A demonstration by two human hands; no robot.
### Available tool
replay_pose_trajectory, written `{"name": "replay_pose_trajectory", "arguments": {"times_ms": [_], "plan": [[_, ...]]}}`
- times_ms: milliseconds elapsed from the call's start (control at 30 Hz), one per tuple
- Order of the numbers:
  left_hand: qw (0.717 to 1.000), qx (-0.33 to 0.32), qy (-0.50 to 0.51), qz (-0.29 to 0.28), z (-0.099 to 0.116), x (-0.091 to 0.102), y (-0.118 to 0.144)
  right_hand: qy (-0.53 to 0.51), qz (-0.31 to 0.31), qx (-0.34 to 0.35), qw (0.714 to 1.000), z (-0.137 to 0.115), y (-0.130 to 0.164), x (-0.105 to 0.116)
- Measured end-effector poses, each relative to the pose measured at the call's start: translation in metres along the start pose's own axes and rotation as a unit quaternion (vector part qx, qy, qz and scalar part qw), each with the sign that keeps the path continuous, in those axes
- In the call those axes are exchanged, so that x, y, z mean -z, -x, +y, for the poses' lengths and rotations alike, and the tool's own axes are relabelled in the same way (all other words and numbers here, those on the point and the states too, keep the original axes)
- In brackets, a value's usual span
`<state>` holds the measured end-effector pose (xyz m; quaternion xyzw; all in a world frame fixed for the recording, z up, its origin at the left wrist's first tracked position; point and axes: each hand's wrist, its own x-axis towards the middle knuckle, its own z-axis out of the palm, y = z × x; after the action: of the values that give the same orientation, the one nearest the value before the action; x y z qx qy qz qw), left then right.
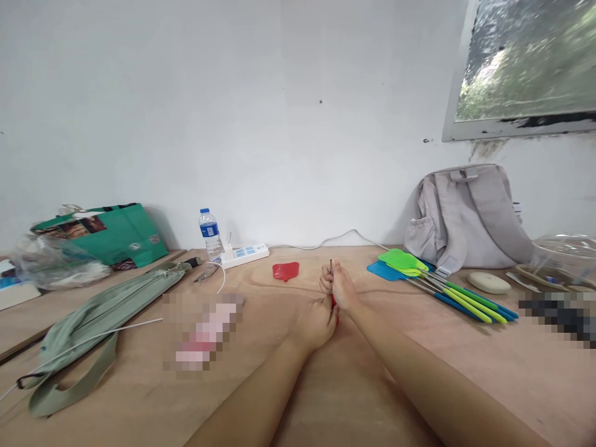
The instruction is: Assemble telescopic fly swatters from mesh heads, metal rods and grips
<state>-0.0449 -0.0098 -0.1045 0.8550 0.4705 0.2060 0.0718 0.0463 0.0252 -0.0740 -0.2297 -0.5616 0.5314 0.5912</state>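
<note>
Both my hands meet over the middle of the wooden table [326, 385]. My left hand [316, 323] is closed around the red handle of a fly swatter rod, of which only a sliver of red shows. My right hand [339, 287] pinches the thin metal end of that rod, which sticks up between its fingers. A loose red swatter head [285, 270] lies flat on the table just left of my hands, apart from them.
Several green and blue fly swatters [437, 285] lie to the right, by a grey backpack [470, 217] and a white oval object [488, 282]. A water bottle [211, 234], power strip [244, 254], green bag [107, 233] and grey-green pouch [102, 316] sit left.
</note>
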Motion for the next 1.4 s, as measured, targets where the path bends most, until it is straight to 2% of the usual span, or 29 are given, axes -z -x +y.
{"name": "replay_pose_trajectory", "arguments": {"times_ms": [300,467,600,700,767,833,933,1033,1133,1267,1333,1400], "plan": [[1.000,-0.027,0.004,-0.005,-0.004,0.000,-0.001,0.016,0.017,0.033,0.999,0.007,-0.001,0.005],[0.999,-0.037,0.010,-0.002,-0.005,-0.002,-0.002,0.020,0.000,0.034,0.999,0.010,-0.001,0.011],[0.997,-0.070,0.019,-0.013,-0.008,0.001,-0.003,0.009,0.008,0.037,0.999,0.010,0.001,0.014],[0.994,-0.105,-0.013,-0.018,-0.019,0.007,-0.005,-0.004,0.011,0.042,0.999,0.009,0.002,0.016],[0.996,-0.059,-0.060,0.009,-0.031,0.010,-0.008,0.002,0.020,0.048,0.999,0.011,0.003,0.020],[0.990,0.063,-0.111,0.065,-0.046,0.011,-0.013,0.032,0.043,0.048,0.997,0.018,0.005,0.024],[0.966,0.186,-0.139,0.113,-0.067,0.007,-0.021,0.083,0.059,0.022,0.995,0.034,0.011,0.028],[0.950,0.261,-0.135,0.103,-0.078,0.004,-0.027,0.127,0.016,-0.021,0.992,0.049,0.018,0.028],[0.957,0.252,-0.116,0.085,-0.082,0.003,-0.029,0.179,0.000,-0.041,0.983,0.053,0.021,0.029],[0.973,0.203,-0.090,0.070,-0.083,0.006,-0.024,0.248,0.028,-0.023,0.968,0.042,0.028,0.043],[0.981,0.170,-0.072,0.058,-0.081,0.006,-0.019,0.298,0.039,-0.014,0.954,0.034,0.037,0.055],[0.986,0.148,-0.058,0.052,-0.077,0.003,-0.013,0.388,0.031,-0.020,0.921,0.027,0.051,0.068]]}}
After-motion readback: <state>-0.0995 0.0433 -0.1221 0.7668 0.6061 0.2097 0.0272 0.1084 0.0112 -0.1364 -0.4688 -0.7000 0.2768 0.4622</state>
